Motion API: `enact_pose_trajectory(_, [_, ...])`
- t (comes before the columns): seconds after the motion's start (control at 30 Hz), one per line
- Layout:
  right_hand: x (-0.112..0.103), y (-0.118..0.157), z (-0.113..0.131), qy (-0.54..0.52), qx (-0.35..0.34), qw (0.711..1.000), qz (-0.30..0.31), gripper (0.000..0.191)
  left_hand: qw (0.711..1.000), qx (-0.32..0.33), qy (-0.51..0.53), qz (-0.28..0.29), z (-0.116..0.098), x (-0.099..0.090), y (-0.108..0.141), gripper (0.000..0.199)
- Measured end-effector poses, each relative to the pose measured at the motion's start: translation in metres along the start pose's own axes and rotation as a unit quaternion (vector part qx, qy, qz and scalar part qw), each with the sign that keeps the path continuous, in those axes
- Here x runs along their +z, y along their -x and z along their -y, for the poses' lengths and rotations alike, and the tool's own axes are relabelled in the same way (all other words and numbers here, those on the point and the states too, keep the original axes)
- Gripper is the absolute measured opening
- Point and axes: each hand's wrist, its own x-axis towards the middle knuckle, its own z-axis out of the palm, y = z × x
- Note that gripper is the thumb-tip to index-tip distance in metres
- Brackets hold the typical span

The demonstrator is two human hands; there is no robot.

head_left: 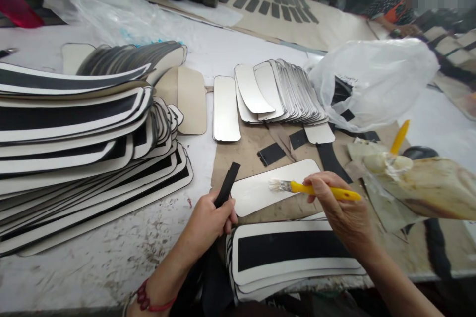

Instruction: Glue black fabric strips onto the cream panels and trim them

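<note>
My right hand (340, 208) grips a yellow-handled paintbrush (327, 191), its pale bristles lying over a white rounded panel (256, 195). Between the thumb and fingers of my left hand (211, 218) is a black strip (227, 183), held upright at the panel's left end. Just below, near the table edge, lies a stack of white panels with black inlays (282, 250). Short black pieces (271, 154) lie on the brown sheet (245, 153) beyond the panel.
Tall piles of black-and-white panels (67, 114) fill the left side. A fanned row of white panels (290, 91) stands at the back. On the right are a plastic bag (375, 74) and a glue-smeared container (427, 183) with another yellow handle (400, 136). Other people work beyond.
</note>
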Motion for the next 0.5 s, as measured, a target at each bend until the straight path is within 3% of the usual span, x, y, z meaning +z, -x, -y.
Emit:
enact_pose_trajectory(0.3, [-0.036, -0.013, -0.036, 0.097, -0.080, 0.990, -0.057, 0.012, 0.999, -0.005, -0.053, -0.010, 0.008, -0.001, -0.004, 0.036])
enact_pose_trajectory(0.5, [-0.047, -0.013, -0.034, 0.143, -0.119, 0.981, -0.054, 0.012, 0.999, 0.017, -0.041, 0.005, 0.010, -0.002, -0.006, 0.036])
